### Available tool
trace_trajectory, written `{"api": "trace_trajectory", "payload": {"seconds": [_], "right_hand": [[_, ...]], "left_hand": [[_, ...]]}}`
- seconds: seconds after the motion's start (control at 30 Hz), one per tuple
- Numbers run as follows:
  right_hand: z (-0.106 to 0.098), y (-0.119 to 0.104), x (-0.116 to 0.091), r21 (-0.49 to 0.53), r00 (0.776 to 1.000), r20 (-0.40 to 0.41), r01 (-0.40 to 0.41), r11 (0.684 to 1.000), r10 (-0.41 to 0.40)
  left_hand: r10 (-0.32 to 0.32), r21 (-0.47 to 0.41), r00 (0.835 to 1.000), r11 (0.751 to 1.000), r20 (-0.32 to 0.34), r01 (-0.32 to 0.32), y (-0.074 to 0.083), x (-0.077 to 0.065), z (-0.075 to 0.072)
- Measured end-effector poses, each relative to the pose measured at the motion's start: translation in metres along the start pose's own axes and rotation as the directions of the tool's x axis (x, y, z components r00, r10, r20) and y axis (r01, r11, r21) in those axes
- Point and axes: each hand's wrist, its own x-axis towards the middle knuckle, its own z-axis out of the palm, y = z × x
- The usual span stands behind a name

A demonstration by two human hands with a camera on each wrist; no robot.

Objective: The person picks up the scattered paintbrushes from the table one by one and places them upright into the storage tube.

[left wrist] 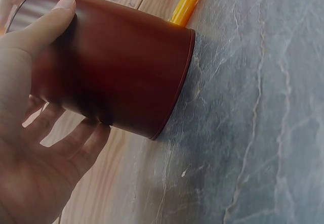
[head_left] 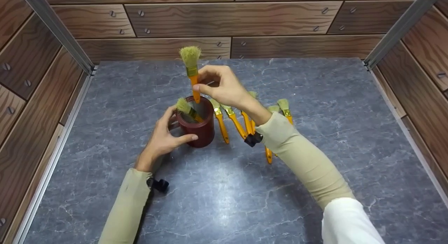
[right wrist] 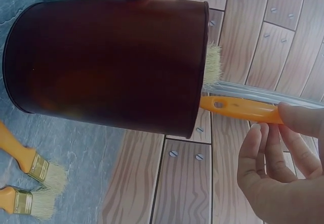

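Note:
A dark red mug (head_left: pixel 206 134) stands upright on the table, its handle on the left side. My left hand (head_left: pixel 163 134) holds it around the left, with the thumb across its near wall. Inside leans one paintbrush (head_left: pixel 184 106), pale bristles up over the rim. Above the mouth, my right hand (head_left: pixel 224 84) pinches a second paintbrush (head_left: pixel 191 67) by its orange handle, bristles upward. In the right wrist view, the end of that orange handle (right wrist: pixel 243 108) is at the mug's rim; I cannot tell there how far it reaches in.
Several more paintbrushes (head_left: pixel 224 128) lie on the table right of the mug, partly hidden under my right forearm. The grey marbled table (head_left: pixel 224 195) is bordered by wood-patterned walls (head_left: pixel 231 20) at the back and sides, with metal posts (head_left: pixel 59 30) at the corners.

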Motion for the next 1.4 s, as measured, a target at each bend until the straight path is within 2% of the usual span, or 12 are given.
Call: {"api": "trace_trajectory", "payload": {"seconds": [0.33,0.63,0.77,0.83,0.9,1.03,1.1,1.2,1.4], "right_hand": [[-0.001,0.006,0.000,-0.036,0.999,-0.011,-0.050,0.998,0.050],[-0.006,0.008,-0.004,-0.035,0.999,-0.004,-0.041,0.999,0.041],[-0.010,0.009,-0.007,-0.043,1.000,-0.002,-0.028,0.999,0.028],[-0.013,0.009,-0.009,-0.045,1.000,-0.005,-0.025,0.999,0.025],[-0.016,0.009,-0.012,-0.043,0.999,-0.011,-0.035,0.998,0.034],[-0.025,0.010,-0.018,-0.051,0.998,-0.029,-0.060,0.997,0.059],[-0.030,0.011,-0.021,-0.055,0.997,-0.035,-0.068,0.996,0.067],[-0.038,0.012,-0.026,-0.059,0.996,-0.048,-0.081,0.995,0.078],[-0.057,0.015,-0.039,-0.049,0.990,-0.089,-0.111,0.993,0.107]], "left_hand": [[0.014,-0.023,1.000,1.000,-0.002,-0.014,0.001,0.001,0.002],[0.022,-0.031,1.000,0.999,0.000,-0.022,-0.006,0.002,0.003],[0.042,-0.080,0.999,0.996,-0.002,-0.042,-0.012,0.002,0.005],[0.046,-0.136,0.999,0.990,0.003,-0.045,-0.016,0.001,0.007],[0.022,-0.204,1.000,0.979,0.010,-0.020,-0.020,0.000,0.008],[-0.054,-0.349,0.999,0.936,0.009,0.054,-0.026,-0.003,0.014],[-0.074,-0.406,0.997,0.911,0.007,0.070,-0.028,-0.004,0.017],[-0.077,-0.436,0.997,0.897,0.000,0.069,-0.030,-0.005,0.020],[-0.084,-0.449,0.996,0.890,-0.004,0.073,-0.036,-0.005,0.021]]}}
